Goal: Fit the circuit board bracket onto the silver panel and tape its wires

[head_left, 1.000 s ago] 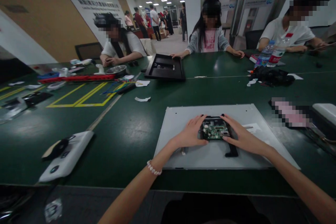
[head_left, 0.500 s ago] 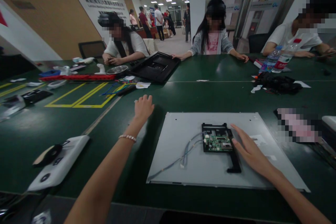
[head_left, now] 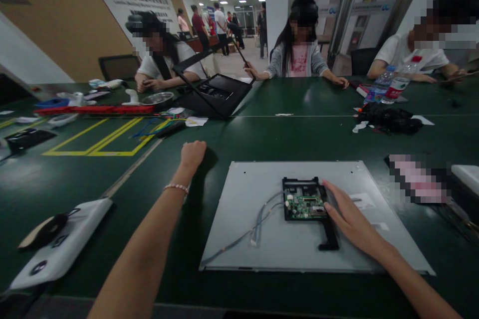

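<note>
A flat grey metal panel (head_left: 239,239) lies on the green table in front of me. On it sits a black plastic bracket (head_left: 331,234) carrying a green circuit board (head_left: 305,206), with thin grey cables (head_left: 258,222) trailing off to the panel's lower left. My right hand (head_left: 348,219) rests along the bracket's right edge, fingers stretched out and thumb apart, touching it without closing around it. Beyond the panel's upper left corner, my left hand (head_left: 193,154) is curled into a fist over the table. Its fingertips are turned away, and nothing sticks out of it.
Across the table a person's hand (head_left: 256,72) lifts a thin black frame (head_left: 198,57) above a black monitor housing (head_left: 230,92). A white device (head_left: 71,244) lies at the left. Bottles (head_left: 400,82) and black bundled material (head_left: 392,118) are at the right.
My left hand has curled tighter. My right hand stays at the bracket. The person opposite has raised the thin black frame off the housing. The view has shifted slightly right.
</note>
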A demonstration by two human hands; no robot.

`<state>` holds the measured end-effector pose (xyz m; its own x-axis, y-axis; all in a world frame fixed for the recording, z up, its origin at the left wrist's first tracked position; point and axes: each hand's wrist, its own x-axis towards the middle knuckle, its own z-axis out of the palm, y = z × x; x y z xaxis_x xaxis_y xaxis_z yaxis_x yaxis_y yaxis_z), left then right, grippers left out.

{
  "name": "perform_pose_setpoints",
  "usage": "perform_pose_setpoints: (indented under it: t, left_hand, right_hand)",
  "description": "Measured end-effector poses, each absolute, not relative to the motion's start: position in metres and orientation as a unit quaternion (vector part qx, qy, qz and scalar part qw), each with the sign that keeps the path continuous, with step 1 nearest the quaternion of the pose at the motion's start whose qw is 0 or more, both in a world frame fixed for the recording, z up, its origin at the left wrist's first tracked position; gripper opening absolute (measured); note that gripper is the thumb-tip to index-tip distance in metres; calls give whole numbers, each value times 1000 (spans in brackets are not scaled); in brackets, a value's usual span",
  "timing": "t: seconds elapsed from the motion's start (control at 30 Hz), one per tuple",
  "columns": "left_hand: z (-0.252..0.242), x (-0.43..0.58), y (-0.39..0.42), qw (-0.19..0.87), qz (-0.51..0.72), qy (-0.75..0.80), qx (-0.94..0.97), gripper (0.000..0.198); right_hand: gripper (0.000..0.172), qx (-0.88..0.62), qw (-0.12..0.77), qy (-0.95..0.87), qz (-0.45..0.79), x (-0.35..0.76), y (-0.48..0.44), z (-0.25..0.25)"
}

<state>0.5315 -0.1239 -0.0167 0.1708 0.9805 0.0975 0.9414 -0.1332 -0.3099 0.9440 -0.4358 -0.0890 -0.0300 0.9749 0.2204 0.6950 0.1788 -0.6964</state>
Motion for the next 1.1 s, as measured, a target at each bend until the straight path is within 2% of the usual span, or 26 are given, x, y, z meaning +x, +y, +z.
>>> perform_pose_setpoints:
  t: [0.33, 0.57, 0.7, 0.93, 1.1]
  left_hand:
    - [-25, 529, -177, 162, 85, -631, -754, 38]
    - [-30, 533, -209, 170, 53, -621, -763, 43]
    - [-25, 538, -212, 191, 21, -574, -796, 39]
    - [-13, 564, -227, 155, -40, -517, -841, 35]
    - [-1, 618, -246, 113, -90, -445, -884, 33]
  right_hand:
    - [54, -603, 334, -697, 197, 944, -436, -86]
    - [55, -596, 337, -703, 193, 945, -436, -85]
    - [55, -595, 337, -704, 191, 945, -436, -84]
    - [56, -596, 335, -708, 176, 945, -437, -83]
    - [56, -593, 331, -715, 169, 945, -438, -83]
